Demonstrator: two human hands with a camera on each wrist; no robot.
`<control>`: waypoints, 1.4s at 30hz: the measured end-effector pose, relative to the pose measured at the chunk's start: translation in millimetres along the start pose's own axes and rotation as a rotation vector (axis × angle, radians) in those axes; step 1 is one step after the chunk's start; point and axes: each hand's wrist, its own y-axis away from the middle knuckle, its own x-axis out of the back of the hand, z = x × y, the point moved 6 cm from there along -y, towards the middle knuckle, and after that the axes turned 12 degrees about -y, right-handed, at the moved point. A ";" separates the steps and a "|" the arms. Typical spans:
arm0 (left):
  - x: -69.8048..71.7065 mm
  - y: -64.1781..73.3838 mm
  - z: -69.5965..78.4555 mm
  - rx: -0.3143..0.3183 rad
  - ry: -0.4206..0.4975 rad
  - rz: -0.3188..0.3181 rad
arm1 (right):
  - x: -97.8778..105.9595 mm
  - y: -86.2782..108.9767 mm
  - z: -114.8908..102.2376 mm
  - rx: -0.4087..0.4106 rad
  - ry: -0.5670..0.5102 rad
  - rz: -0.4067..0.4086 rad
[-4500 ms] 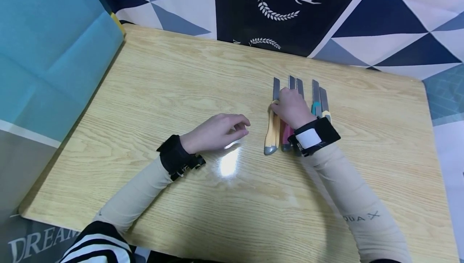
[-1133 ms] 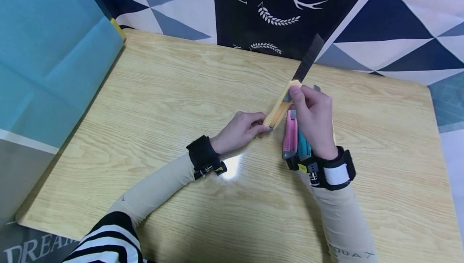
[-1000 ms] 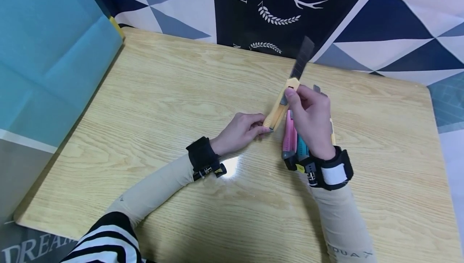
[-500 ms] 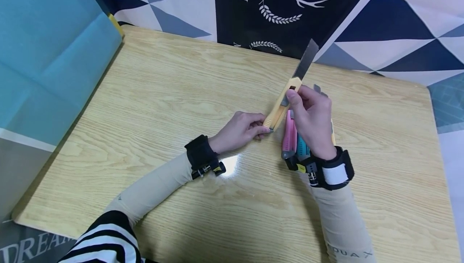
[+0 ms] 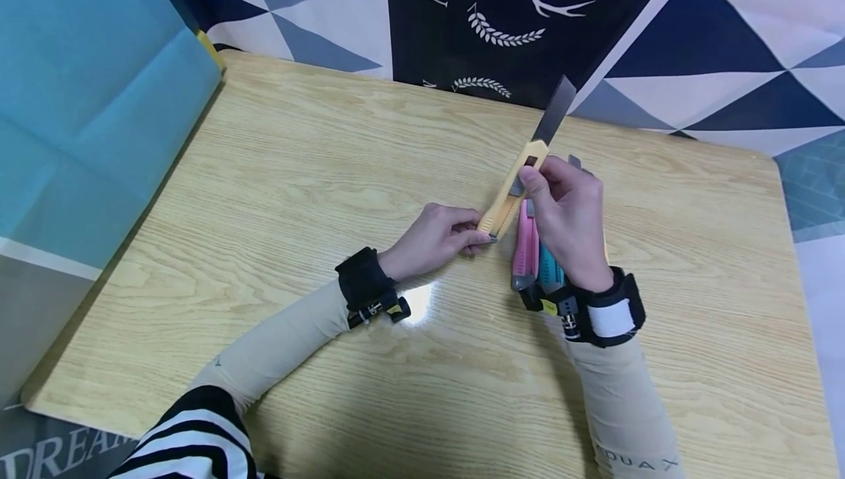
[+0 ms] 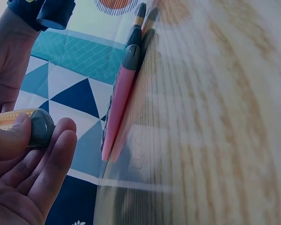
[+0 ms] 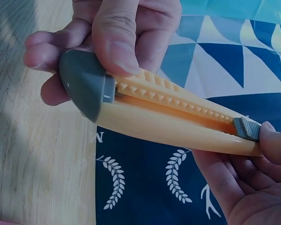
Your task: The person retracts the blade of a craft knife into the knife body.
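Both hands hold a yellow utility knife (image 5: 499,209) slantwise over the table, its grey blade (image 5: 554,112) pointing up and away to the right. My left hand (image 5: 432,240) pinches the butt end; in the right wrist view its thumb lies beside the grey end cap (image 7: 86,86). My right hand (image 5: 573,207) grips the handle nearer the blade, thumb against the grey slider (image 7: 247,129). Below that hand, a pink utility knife (image 5: 526,251) and a teal one (image 5: 551,268) lie side by side on the table, partly covered by the hand and wrist strap.
The wooden table (image 5: 317,141) carries everything. A blade tip (image 5: 575,161) of another knife shows beyond the right hand. At the left edge stands a large blue panel (image 5: 99,83); a patterned cloth (image 5: 719,31) hangs past the far edge.
Earlier the right hand was down among the knives on the table; now the yellow one is raised between both hands. Over the last second its blade shows shorter beyond the handle.
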 end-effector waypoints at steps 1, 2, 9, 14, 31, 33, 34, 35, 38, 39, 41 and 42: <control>0.1 0.0 -0.2 0.001 0.004 0.000 | -0.3 -0.1 -0.2 -0.003 0.000 0.000; 0.6 0.1 -0.1 0.001 0.007 0.001 | -0.5 -0.1 -0.3 -0.006 -0.001 0.001; 2.1 -0.4 -1.1 -0.001 0.025 0.008 | -2.0 0.5 0.8 -0.035 -0.007 -0.013; 3.7 -1.1 -2.4 0.001 0.006 0.018 | -2.2 1.3 1.2 -0.068 0.000 -0.014; 10.5 -2.2 -8.2 0.049 0.077 0.025 | 5.2 2.1 15.5 -0.225 -0.147 -0.052; 11.8 -2.3 -9.0 0.071 0.094 0.042 | 6.2 2.1 15.2 -0.224 -0.163 -0.053; 12.5 -2.2 -9.2 0.082 0.103 0.053 | 6.4 2.1 15.0 -0.222 -0.168 -0.054; 13.2 -2.1 -9.4 0.082 0.106 0.068 | 6.5 2.0 15.0 -0.221 -0.172 -0.055; 16.5 -2.4 -8.4 0.042 0.025 0.103 | 7.5 2.0 14.6 -0.226 -0.162 -0.069; 17.3 -2.4 -7.7 0.023 -0.012 0.108 | 8.5 1.9 14.6 -0.232 -0.140 -0.074; 18.5 -2.5 -5.6 -0.020 -0.106 0.116 | 10.7 1.9 14.6 -0.249 -0.118 -0.089; 18.7 -2.7 -4.8 -0.034 -0.145 0.114 | 12.0 1.9 14.8 -0.259 -0.100 -0.096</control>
